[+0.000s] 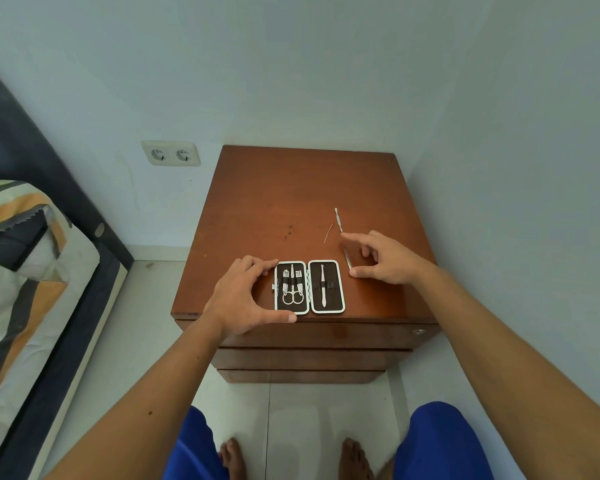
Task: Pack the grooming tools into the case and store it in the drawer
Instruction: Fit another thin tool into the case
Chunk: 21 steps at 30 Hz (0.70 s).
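An open grooming case (309, 287) with white rims lies flat near the front edge of the wooden cabinet top (274, 202). Its left half holds small scissors (292, 289) and clippers, its right half one slim metal tool (322, 285). My left hand (243, 296) cups the case's left side, thumb at its front corner. My right hand (385, 258) hovers open just right of the case, fingers spread over a thin metal tool (347, 259) lying on the wood. Another slim twisted tool (338, 220) and a fine wire-like piece (328, 233) lie farther back.
The cabinet stands in a wall corner, with closed drawers (309, 336) below the top and a small lock (418, 331) at the right front. A bed with a striped pillow (18, 258) is on the left. A double wall socket (171, 154) sits beside it. My bare feet are on the tile floor.
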Motion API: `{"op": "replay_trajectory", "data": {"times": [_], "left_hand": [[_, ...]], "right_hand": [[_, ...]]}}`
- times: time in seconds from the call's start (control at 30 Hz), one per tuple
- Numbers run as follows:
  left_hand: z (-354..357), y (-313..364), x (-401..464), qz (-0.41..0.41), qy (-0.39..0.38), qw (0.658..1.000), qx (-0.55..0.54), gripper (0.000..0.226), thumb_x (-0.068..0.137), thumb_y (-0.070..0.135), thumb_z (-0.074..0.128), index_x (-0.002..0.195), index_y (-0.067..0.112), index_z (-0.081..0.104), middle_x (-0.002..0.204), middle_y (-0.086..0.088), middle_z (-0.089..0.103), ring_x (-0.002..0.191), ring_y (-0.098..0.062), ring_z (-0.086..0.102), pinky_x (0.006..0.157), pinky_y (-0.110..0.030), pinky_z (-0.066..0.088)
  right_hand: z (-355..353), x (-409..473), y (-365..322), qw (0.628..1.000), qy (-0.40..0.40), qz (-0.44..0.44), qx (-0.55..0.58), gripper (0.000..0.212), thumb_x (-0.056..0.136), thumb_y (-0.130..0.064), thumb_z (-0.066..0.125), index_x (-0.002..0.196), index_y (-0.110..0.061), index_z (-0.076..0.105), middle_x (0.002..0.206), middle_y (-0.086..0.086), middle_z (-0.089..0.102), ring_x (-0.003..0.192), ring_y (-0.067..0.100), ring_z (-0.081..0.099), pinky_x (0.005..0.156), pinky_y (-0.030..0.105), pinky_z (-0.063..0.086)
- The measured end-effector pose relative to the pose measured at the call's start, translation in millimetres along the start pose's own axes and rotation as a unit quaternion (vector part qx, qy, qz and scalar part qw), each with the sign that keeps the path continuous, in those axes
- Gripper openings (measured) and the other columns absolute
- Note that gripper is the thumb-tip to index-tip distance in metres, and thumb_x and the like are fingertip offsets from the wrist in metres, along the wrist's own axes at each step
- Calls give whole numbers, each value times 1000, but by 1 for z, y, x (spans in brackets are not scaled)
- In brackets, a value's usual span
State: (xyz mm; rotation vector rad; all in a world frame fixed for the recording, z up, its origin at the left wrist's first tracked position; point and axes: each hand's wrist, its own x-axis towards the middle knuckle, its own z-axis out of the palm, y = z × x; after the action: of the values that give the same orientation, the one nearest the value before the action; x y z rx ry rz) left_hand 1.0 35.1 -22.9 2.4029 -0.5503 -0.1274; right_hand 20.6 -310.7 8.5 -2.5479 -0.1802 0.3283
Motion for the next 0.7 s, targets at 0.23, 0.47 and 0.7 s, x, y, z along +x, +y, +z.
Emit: {"op": "replay_trajectory", "data": {"times": [0.23,0.47,0.7], "left_hand": [[0,1,0,-1,-1,1000,4,118,51,91,80,151,35,51,119,25,48,114,1,46,97,-28,46],[0,1,0,1,0,1000,4,119,50,93,78,151,34,52,118,25,48,113,0,47,97,-28,46],[-1,-1,0,4,1,1000,7,118,51,93,77,150,35,52,118,25,49,113,-1,48,98,-30,47]], "right_hand": [[-3,3,-2,1000,-17,5,-13,69,87,-38,83,147,-44,50,106,-1,49,84,7,49,74,21,37],[0,-3,-6,998,28,21,57,57,76,-35,92,126,-39,66,101,-2,60,77,9,50,72,24,42],[12,-6,-20,960,158,1,230,21,90,-22,80,107,-31,73,84,-2,77,73,10,59,80,32,51]]}}
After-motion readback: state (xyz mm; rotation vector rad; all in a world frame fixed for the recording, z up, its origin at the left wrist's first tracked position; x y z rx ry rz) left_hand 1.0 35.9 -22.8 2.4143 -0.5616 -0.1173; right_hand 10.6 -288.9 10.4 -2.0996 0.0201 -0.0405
